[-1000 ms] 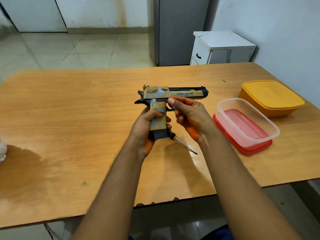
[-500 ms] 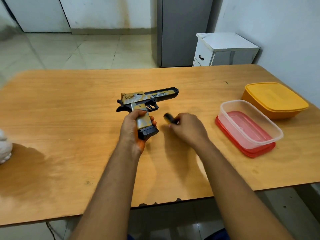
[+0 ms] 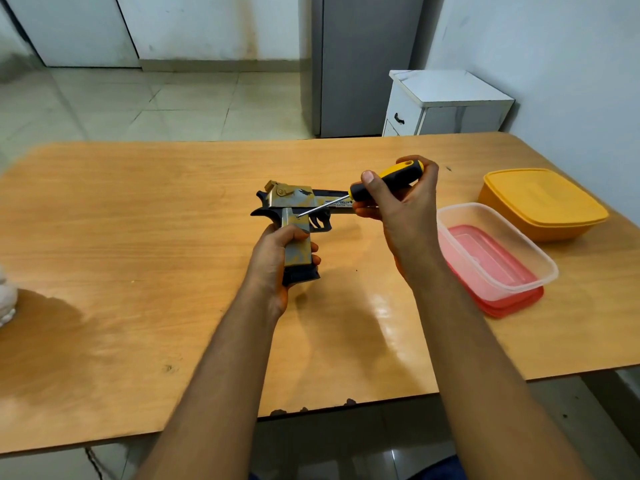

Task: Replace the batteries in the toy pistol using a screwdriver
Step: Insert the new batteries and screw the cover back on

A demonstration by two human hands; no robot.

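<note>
The gold-and-black toy pistol (image 3: 294, 202) is held above the middle of the wooden table (image 3: 138, 237), barrel pointing right. My left hand (image 3: 273, 261) grips its handle from the left side. My right hand (image 3: 398, 202) holds a screwdriver (image 3: 384, 183) by its yellow-and-black handle, thumb on top. The thin metal shaft slants down to the left and its tip touches the top of the pistol's grip, just behind the trigger. No batteries are visible.
A clear plastic tub (image 3: 498, 251) sits on a red lid at the right of the table. Behind it stands a closed yellow container (image 3: 540, 202). A white object (image 3: 5, 303) pokes in at the left edge. A white cabinet (image 3: 446, 102) stands beyond the table.
My right hand picked the screwdriver up off the table and brought its tip to the pistol's grip. My left hand kept hold of the pistol and shifted it slightly right.
</note>
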